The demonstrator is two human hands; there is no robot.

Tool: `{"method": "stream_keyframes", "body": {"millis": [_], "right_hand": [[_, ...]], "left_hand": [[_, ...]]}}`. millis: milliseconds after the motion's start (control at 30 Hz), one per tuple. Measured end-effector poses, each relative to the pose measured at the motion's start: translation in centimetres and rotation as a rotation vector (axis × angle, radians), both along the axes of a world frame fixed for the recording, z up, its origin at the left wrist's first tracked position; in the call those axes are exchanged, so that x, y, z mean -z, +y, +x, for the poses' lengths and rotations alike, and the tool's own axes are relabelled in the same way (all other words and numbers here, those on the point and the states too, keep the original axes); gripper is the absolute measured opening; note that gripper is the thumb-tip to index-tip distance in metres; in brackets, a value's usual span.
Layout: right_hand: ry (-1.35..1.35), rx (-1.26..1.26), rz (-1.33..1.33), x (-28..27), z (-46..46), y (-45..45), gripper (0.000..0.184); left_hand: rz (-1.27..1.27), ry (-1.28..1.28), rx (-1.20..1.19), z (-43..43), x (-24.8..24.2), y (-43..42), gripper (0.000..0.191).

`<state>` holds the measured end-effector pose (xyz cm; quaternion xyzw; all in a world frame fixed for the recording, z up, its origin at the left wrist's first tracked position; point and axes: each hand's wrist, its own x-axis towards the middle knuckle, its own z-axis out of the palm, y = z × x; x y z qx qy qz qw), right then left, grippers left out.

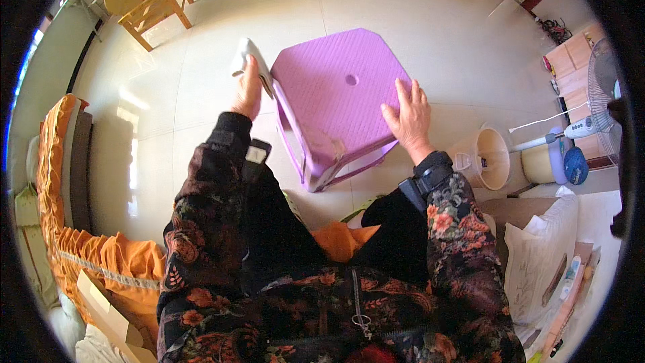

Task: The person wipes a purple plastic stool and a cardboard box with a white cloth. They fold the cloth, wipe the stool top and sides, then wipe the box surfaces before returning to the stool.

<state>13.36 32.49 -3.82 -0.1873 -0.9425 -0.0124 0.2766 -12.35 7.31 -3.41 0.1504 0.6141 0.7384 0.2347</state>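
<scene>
A purple plastic stool (322, 85) stands tilted on the tiled floor in front of my knees, its textured seat facing up with one round hole near the middle. My left hand (249, 88) holds a folded white cloth (247, 55) by the seat's left edge. Part of that cloth hides behind my fingers. On the opposite side, the fingers of my right hand (410, 116) rest spread on the seat's right edge. A scuffed, dirty patch (332, 147) marks the seat's near corner.
To my right are a cream waste bin (491, 159), a standing fan (604, 101) and a blue ball-like object (575, 165). A wooden chair (156, 7) stands far left. Orange ruffled fabric (111, 254) covers the seating at my left, with an open cardboard box (103, 307) on it.
</scene>
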Motion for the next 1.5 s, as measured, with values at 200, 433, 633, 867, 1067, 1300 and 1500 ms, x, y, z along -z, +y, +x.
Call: {"method": "stream_keyframes", "body": {"millis": [200, 433, 633, 867, 1067, 1300, 1500], "right_hand": [[0.016, -0.056, -0.038, -0.4, 0.7, -2.3, 0.064], [0.046, -0.144, -0.125, -1.0, -0.2, 0.2, 0.055], [0.041, 0.291, -0.399, 0.4, -0.8, 0.1, 0.078], [0.256, -0.079, -0.890, 3.4, 2.9, -8.9, 0.099], [0.149, 0.029, -0.960, 2.8, 1.6, -8.2, 0.104], [0.106, -0.110, -1.119, -0.6, 0.7, -0.4, 0.111], [-0.337, 0.024, -0.999, -2.4, 2.4, 4.6, 0.099]], "left_hand": [[-0.397, 0.125, 0.132, -1.2, -2.4, 1.1, 0.084], [-0.496, 0.280, 0.213, 2.2, -1.7, -0.3, 0.071], [-0.518, 0.494, 0.090, 3.5, 1.6, -0.8, 0.080], [-0.528, 0.348, 0.190, 1.2, -1.4, -0.5, 0.095], [-0.478, 0.224, 0.153, 2.6, -0.7, -0.8, 0.098], [-0.488, 0.599, 0.047, 10.0, 5.3, -2.6, 0.066], [-0.576, 0.458, 0.201, 20.8, 5.5, -2.5, 0.058]]}}
